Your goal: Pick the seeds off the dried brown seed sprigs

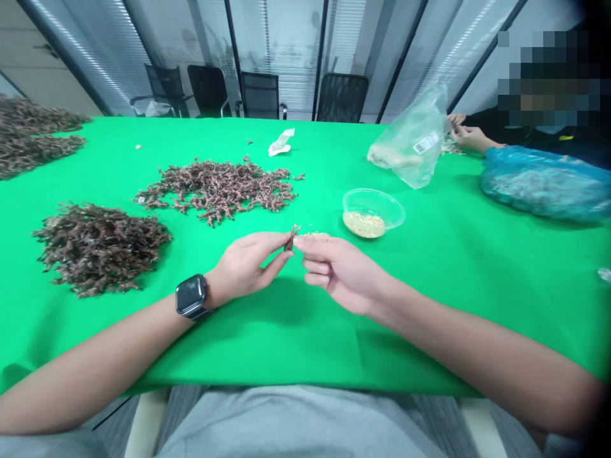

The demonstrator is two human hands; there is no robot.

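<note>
My left hand point(251, 262), with a dark watch point(191, 296) on its wrist, pinches a small brown dried twig-like piece point(289, 242) between thumb and fingers. The fingers of my right hand point(341, 270) are curled, and its thumb and forefinger meet at the piece's right side. Just behind the right hand lies a little heap of pale grains point(315, 235), partly hidden by it. A clear round plastic bowl point(373, 202) with pale grains in its bottom stands beyond that hand. Left of my hands are a dense mound of brown dried pieces point(102, 251) and a flatter spread of similar pieces point(224, 187).
A green cloth point(286, 350) covers the table. More brown pieces point(33, 133) lie far left. Crumpled white paper point(281, 143), a clear plastic bag point(415, 140) and a filled blue bag point(544, 184) lie farther back. At the right, another person's hands point(470, 135) work. Chairs point(260, 94) stand behind.
</note>
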